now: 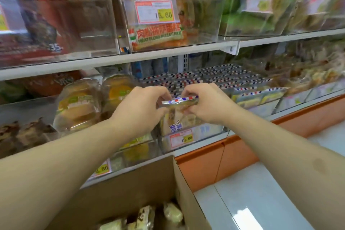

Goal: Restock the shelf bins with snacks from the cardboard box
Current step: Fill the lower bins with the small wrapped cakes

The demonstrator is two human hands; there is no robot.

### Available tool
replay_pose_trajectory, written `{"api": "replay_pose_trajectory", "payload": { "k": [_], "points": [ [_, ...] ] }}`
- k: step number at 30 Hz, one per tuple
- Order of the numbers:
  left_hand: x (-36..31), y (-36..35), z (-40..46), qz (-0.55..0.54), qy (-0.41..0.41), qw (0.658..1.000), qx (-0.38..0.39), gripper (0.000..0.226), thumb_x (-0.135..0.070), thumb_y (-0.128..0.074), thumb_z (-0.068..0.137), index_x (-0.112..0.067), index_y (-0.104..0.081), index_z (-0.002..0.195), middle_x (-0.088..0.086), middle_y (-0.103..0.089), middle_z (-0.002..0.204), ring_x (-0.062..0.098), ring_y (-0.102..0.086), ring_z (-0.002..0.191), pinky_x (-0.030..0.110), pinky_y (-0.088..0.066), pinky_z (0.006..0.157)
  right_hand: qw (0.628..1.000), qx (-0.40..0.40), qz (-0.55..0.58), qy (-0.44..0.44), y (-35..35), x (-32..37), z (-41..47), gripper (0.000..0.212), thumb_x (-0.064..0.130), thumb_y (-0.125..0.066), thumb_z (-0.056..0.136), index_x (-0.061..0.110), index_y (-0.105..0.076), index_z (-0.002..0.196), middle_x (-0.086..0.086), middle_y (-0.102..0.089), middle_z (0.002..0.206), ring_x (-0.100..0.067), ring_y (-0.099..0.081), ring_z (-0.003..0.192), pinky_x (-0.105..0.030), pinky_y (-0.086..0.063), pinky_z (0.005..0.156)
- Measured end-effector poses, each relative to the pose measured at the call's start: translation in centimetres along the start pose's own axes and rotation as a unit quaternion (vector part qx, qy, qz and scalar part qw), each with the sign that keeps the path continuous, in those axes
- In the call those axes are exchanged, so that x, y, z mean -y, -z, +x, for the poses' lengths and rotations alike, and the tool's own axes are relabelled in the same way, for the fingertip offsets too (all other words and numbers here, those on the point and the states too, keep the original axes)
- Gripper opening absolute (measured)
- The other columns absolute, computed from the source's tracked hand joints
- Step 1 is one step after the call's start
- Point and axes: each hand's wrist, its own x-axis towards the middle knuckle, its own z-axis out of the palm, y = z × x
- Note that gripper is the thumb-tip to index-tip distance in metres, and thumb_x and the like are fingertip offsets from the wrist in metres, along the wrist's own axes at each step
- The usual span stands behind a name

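We held one snack packet (pixel 180 100) between both hands — our left hand (pixel 139 107) pinched its left end, our right hand (pixel 204 104) pinched its right end, fingers curled over the striped top edge. The packet sat upright between the two grips, just above the clear bin (pixel 194 136) on the lower shelf, where more striped packets (pixel 214 76) stood in rows. The cardboard box (pixel 141 183) lay below our arms — wrapped snacks (pixel 149 214) inside it.

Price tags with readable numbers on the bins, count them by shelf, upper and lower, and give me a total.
Upper shelf: 1, the 15.60 tag
Lower shelf: 1, the 10.80 tag
Total: 2. Other tags are blurred or partly hidden.
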Motion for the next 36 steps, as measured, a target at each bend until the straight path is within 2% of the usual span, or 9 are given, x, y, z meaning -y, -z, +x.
{"api": "replay_pose_trajectory", "payload": {
  "k": [2,5,6,8,11,14,18,25,36],
  "points": [
    [0.3,-0.2,-0.1,-0.016,0.013,1.0,-0.021,0.02,-0.026,-0.074,0.097,-0.034,-0.07,0.115,-0.015,-0.069,0.096,0.005,-0.064,0.087,0.031,-0.061,0.075,0.999,-0.007,0.036,-0.004,0.1,-0.2,-0.2,0.027,0.022,-0.087,0.086,0.037,-0.071,0.101,0.012,-0.072,0.109,-0.009,-0.067,0.094,-0.038,-0.059,0.082],
    [0.6,-0.2,-0.1,-0.043,0.019,0.998,-0.042,0.017,-0.024,-0.074,0.097,-0.033,-0.07,0.111,-0.015,-0.07,0.095,0.001,-0.063,0.083,0.026,-0.057,0.071,0.998,-0.014,0.059,-0.007,0.2,-0.3,-0.3,0.027,0.022,-0.087,0.087,0.039,-0.07,0.099,0.01,-0.071,0.105,-0.002,-0.06,0.071,-0.025,-0.048,0.063],
    [0.8,-0.2,-0.1,-0.043,0.021,0.998,-0.049,0.017,-0.024,-0.074,0.097,-0.033,-0.071,0.111,-0.013,-0.071,0.097,0.001,-0.063,0.084,0.025,-0.055,0.07,0.998,-0.021,0.065,-0.005,0.3,-0.2,-0.4,0.029,0.023,-0.088,0.086,0.039,-0.071,0.103,0.01,-0.071,0.107,-0.003,-0.061,0.072,-0.025,-0.048,0.065],
    [1.1,-0.2,-0.1,-0.025,0.024,0.998,-0.056,0.018,-0.025,-0.074,0.097,-0.032,-0.071,0.114,-0.009,-0.072,0.102,0.005,-0.063,0.086,0.024,-0.051,0.07,0.997,-0.039,0.068,0.009,0.4,-0.2,-0.4,0.039,0.024,-0.087,0.087,0.039,-0.07,0.119,0.014,-0.07,0.119,-0.006,-0.065,0.094,-0.027,-0.052,0.084],
    [1.5,-0.6,-0.5,0.013,0.005,0.999,-0.049,0.039,-0.023,-0.073,0.097,-0.033,-0.064,0.134,-0.008,-0.073,0.123,0.015,-0.066,0.108,0.033,-0.058,0.088,0.996,-0.063,0.053,0.017,-0.2,-0.7,-0.4,0.039,0.028,-0.084,0.09,0.037,-0.072,0.126,0.015,-0.069,0.128,-0.008,-0.058,0.123,-0.033,-0.046,0.107],
    [1.6,-1.4,-0.9,0.094,-0.057,0.993,-0.03,0.043,-0.026,-0.067,0.101,-0.038,-0.063,0.142,-0.011,-0.07,0.134,0.018,-0.06,0.127,0.045,-0.047,0.11,0.997,-0.062,0.011,-0.032,-2.1,-1.8,-0.6,0.021,0.035,-0.084,0.089,0.042,-0.076,0.107,0.006,-0.065,0.121,-0.021,-0.052,0.127,-0.044,-0.043,0.109],
    [2.1,-2.7,-1.1,0.201,-0.074,0.977,0.007,0.034,-0.035,-0.052,0.109,-0.043,-0.063,0.139,-0.011,-0.072,0.131,0.017,-0.056,0.129,0.042,-0.034,0.116,0.997,-0.055,-0.003,-0.057,-3.7,-2.1,-0.3,0.022,0.04,-0.084,0.087,0.053,-0.07,0.097,0.002,-0.061,0.121,-0.029,-0.045,0.129,-0.047,-0.033,0.112],
    [1.6,-2.9,-0.4,0.224,-0.055,0.972,0.038,0.032,-0.048,-0.046,0.109,-0.039,-0.073,0.123,-0.012,-0.075,0.12,0.017,-0.057,0.124,0.043,-0.028,0.116,0.997,-0.031,-0.04,-0.06,-2.7,-1.6,-0.3,0.025,0.04,-0.083,0.088,0.043,-0.078,0.113,-0.005,-0.053,0.132,-0.033,-0.035,0.133,-0.046,-0.034,0.113],
    [1.6,-3.6,-0.2,0.271,-0.047,0.959,0.067,0.031,-0.052,-0.057,0.104,-0.042,-0.073,0.128,-0.01,-0.073,0.125,0.018,-0.054,0.131,0.045,-0.028,0.119,0.997,-0.011,-0.056,-0.052,-3.4,-0.4,-1.0,0.029,0.039,-0.083,0.088,0.041,-0.077,0.116,-0.004,-0.052,0.135,-0.03,-0.032,0.136,-0.047,-0.031,0.115]
  ]
}}
